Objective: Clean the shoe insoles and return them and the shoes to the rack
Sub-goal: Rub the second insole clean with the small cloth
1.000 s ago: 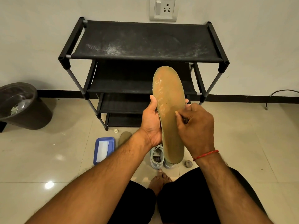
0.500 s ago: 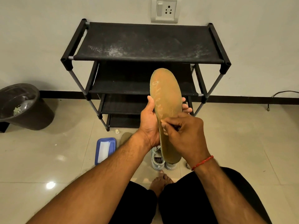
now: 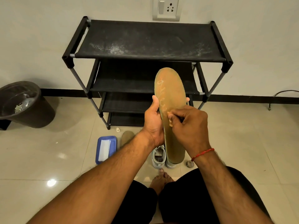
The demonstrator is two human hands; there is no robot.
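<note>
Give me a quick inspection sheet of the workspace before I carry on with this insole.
Surface: glossy tiled floor, light glare, no spill seen.
Job's things: insole held upright before the rack, whose top shelf is dusty; second insole and pale shoes on the floor.
Clutter: blue tray with a white sheet, small white cap, small round ball.
Hands: left hand grips the insole's edge; right hand pinches at its face.
Cables: one dark cable by the right wall.
Surroundings: bin at left, wall socket above the rack.
</note>
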